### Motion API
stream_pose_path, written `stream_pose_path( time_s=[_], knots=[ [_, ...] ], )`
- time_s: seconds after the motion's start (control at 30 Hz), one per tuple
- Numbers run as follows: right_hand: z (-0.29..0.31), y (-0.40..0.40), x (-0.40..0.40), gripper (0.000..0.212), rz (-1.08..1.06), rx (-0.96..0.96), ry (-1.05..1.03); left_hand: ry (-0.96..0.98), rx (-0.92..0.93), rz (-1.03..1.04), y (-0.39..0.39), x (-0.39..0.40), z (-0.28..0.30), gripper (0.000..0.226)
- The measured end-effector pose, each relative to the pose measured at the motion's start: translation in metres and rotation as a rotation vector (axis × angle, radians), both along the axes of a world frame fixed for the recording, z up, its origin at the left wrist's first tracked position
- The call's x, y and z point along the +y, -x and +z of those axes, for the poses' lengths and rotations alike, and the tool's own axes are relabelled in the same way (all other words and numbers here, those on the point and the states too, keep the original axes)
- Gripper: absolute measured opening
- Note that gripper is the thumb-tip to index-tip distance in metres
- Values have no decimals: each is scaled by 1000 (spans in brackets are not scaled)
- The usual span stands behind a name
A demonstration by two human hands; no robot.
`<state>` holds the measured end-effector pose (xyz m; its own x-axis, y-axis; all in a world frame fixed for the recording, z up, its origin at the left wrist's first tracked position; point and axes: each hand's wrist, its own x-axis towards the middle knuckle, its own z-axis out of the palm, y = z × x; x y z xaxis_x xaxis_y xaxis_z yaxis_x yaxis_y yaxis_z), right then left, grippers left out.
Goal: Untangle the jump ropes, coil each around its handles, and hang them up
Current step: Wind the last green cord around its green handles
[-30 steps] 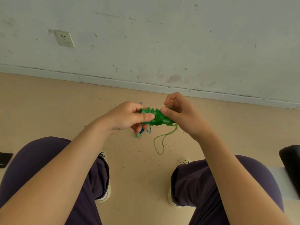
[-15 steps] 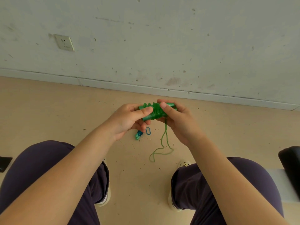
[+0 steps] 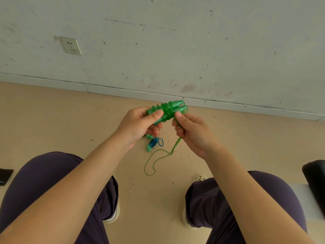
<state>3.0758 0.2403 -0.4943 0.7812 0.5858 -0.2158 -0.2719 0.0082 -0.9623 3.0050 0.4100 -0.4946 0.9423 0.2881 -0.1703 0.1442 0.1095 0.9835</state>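
Behind our hands there's the scuffed grey wall (image 3: 175, 41), and under them the tan floor (image 3: 52, 120), littered with little dark specks. Our two legs in dark purple trousers (image 3: 44, 182) sit below the hands, one under each forearm, with a light shoe (image 3: 199, 178) peeking out near the right knee. Off to the far right of the right hand there's a black padded thing (image 3: 314, 180), can't tell what it is. Far left of the left hand, a small black object (image 3: 5, 176) lies at the edge of view. Up on the wall, above and left of the left hand, is a white socket (image 3: 71, 45).

Now the actual job: our left hand (image 3: 139, 125) has its fingers and thumb curled round the green jump rope handles (image 3: 167, 110), both handles side by side with their tips pointing up and right, and green cord wrapped round them in a bunch of turns. Our right hand (image 3: 191, 131), just right of the handles, pinches the loose green cord (image 3: 158, 157) between thumb and curled fingers right where it leaves the bundle. The rest of that cord dangles below the right hand in a loose loop.

On the floor just below the left hand lies a blue jump rope (image 3: 152, 143), already coiled up small, with a little blue loop sticking out.
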Motion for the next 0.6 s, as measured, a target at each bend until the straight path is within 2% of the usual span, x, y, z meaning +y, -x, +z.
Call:
stream_pose_path(
  time_s=[0.2, 0.4, 0.6],
  knots=[
    [3, 7, 7, 36, -82, -231, 234, -3, 4, 27, 2, -3, -1, 18],
    [3, 9, 12, 43, -121, -338, 301, 188, 46, -26, 1, -9, 1, 23],
    [3, 2, 9, 45, -136, -291, 348, 9, -16, 70, -1, -12, -2, 13]
  ],
)
